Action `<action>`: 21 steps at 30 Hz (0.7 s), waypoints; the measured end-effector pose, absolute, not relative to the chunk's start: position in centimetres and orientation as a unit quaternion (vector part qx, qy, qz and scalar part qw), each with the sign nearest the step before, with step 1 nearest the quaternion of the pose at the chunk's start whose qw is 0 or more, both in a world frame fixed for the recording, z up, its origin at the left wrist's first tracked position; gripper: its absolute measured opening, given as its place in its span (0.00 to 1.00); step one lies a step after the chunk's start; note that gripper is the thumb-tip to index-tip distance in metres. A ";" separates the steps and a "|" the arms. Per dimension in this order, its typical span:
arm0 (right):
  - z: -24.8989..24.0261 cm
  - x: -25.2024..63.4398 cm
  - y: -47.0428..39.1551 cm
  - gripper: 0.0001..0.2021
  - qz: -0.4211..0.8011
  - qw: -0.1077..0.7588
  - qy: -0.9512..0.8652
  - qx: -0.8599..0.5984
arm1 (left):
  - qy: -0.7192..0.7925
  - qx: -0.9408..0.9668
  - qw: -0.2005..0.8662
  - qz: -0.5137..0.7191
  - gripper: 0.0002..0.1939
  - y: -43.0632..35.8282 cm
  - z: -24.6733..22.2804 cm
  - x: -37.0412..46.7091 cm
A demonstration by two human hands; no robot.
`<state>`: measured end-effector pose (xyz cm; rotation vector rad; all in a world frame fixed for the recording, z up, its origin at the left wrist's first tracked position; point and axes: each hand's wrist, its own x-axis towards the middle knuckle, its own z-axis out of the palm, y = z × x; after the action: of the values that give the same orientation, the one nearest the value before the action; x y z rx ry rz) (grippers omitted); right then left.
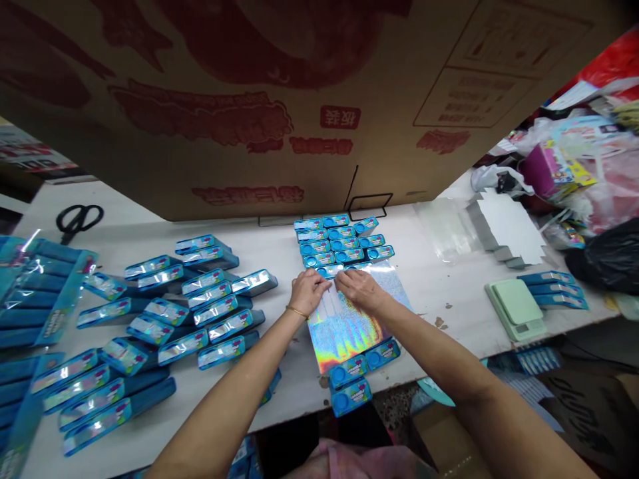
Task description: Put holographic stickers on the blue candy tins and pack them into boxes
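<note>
A shiny rainbow sheet [344, 332] lies on the table in front of me, with pale strips on its left part. Over its far left edge my left hand [308, 293] is closed in a pinch; what its fingertips hold is too small to tell. Close beside it, my right hand [362, 291] has its fingers bent together over the sheet, their tips hidden from sight. Both hands are right at the near end of a block of small blue packs [348, 255] set in rows. Nearer to me, several blue packs [352, 397] lie at the sheet's lower edge.
Many blue packs [214, 299] stand at the left, beside filled clear bags [40, 293] and black scissors [80, 218]. A large cardboard box [279, 159] blocks the back. At the right are a green scale [514, 309], grey-white cards [509, 226] and plastic bags [609, 166].
</note>
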<state>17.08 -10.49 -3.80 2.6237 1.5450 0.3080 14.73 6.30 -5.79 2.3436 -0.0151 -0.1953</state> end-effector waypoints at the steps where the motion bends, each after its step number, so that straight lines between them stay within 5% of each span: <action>1: -3.9 17.1 -10.6 0.12 0.116 0.039 0.511 0.851 | -0.005 0.921 0.382 -0.078 0.08 6.3 -5.7 14.8; 14: -4.0 17.2 -11.9 0.12 0.114 -0.040 0.542 0.832 | 0.006 0.907 0.408 -0.102 0.10 6.6 -5.7 15.0; 21: -4.6 16.9 -11.2 0.13 0.098 -0.118 0.414 0.897 | 0.012 0.910 0.400 -0.113 0.10 6.4 -5.1 15.0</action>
<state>16.87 -11.23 -4.64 3.0526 1.4087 0.3326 14.98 6.42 -5.07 2.3015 0.0296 -0.2870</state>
